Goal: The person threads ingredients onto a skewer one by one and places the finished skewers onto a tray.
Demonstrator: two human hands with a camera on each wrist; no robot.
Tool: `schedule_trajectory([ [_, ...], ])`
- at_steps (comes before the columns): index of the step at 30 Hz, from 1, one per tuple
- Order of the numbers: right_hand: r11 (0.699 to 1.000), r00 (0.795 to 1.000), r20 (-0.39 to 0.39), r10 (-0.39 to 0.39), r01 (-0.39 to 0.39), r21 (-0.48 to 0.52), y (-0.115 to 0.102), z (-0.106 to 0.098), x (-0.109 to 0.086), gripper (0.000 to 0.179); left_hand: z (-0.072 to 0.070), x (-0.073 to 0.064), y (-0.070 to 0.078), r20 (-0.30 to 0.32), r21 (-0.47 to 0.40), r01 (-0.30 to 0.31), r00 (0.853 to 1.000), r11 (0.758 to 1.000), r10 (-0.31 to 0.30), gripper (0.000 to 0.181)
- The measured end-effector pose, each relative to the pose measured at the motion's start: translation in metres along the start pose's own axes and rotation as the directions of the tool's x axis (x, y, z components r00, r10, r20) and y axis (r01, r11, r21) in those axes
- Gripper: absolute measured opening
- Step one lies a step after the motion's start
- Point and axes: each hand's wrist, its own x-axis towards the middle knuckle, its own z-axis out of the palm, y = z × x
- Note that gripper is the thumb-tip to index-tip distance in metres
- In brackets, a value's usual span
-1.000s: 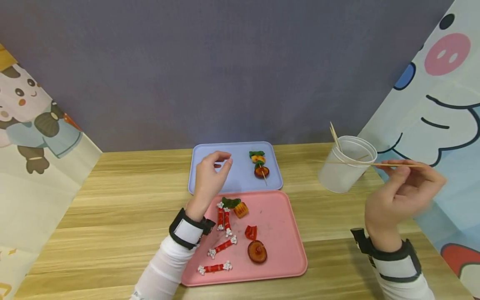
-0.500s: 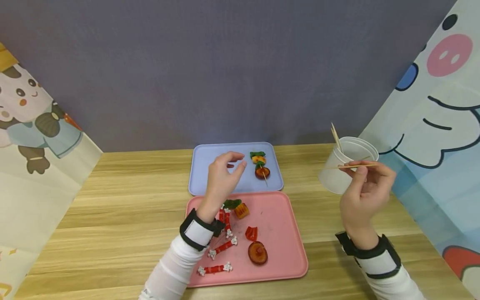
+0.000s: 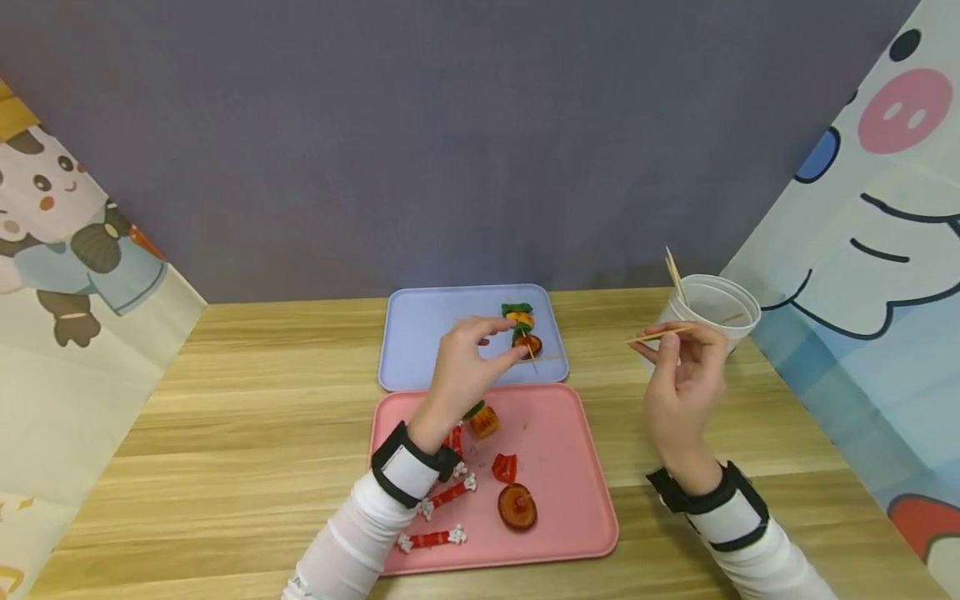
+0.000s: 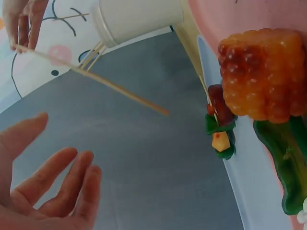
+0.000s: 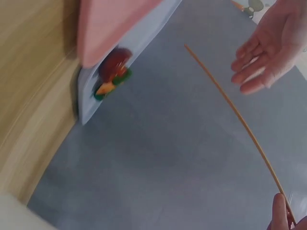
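My right hand (image 3: 684,387) pinches one end of a thin wooden skewer (image 3: 647,337) between thumb and fingers. In both wrist views the bare skewer (image 5: 244,124) stretches toward my left hand (image 3: 467,362), its tip apart from that hand. The left hand holds nothing; its fingers are loosely bent with the thumb apart. In the head view it hovers near a filled skewer on the blue tray (image 3: 412,333), threaded with green pieces, a yellow-orange piece and a brown mushroom (image 3: 529,346). Below the left hand is a corn piece (image 3: 485,422), seen large in the left wrist view.
A pink tray (image 3: 562,467) bears a mushroom (image 3: 517,507), a red pepper piece (image 3: 505,468), green vegetable and several red pieces with white ends (image 3: 432,539). A white tub (image 3: 738,325) with wooden skewers (image 3: 675,275) stands behind my right hand. A grey panel (image 3: 480,150) rises behind.
My right hand has moved left with the skewer, away from the tub's right side to its front. My left hand has shifted right across the blue tray, so the two hands are closer together.
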Motion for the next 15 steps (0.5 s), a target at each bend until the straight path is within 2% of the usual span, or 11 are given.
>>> schedule_trajectory([
  [3, 0.997, 0.999, 0.027, 0.038, -0.04, 0.062, -0.001, 0.007, -0.002, 0.013, 0.005, -0.002, 0.002, 0.039, -0.017, -0.015, 0.999, 1.0, 0.015, 0.035],
  [8, 0.989, 0.995, 0.054, 0.083, -0.089, 0.122, -0.004, 0.018, -0.004, 0.012, 0.012, -0.004, 0.004, 0.094, -0.051, -0.073, 0.993, 0.996, 0.078, 0.029],
  [12, 0.983, 0.991, 0.072, 0.109, -0.118, 0.139, -0.004, 0.024, -0.005, 0.012, 0.015, -0.005, 0.005, 0.102, -0.044, -0.119, 0.987, 0.992, 0.123, 0.023],
  [15, 0.981, 0.988, 0.093, 0.12, -0.133, 0.142, -0.002, 0.026, -0.006, 0.013, 0.016, -0.006, 0.006, 0.104, -0.034, -0.126, 0.986, 0.991, 0.128, 0.017],
])
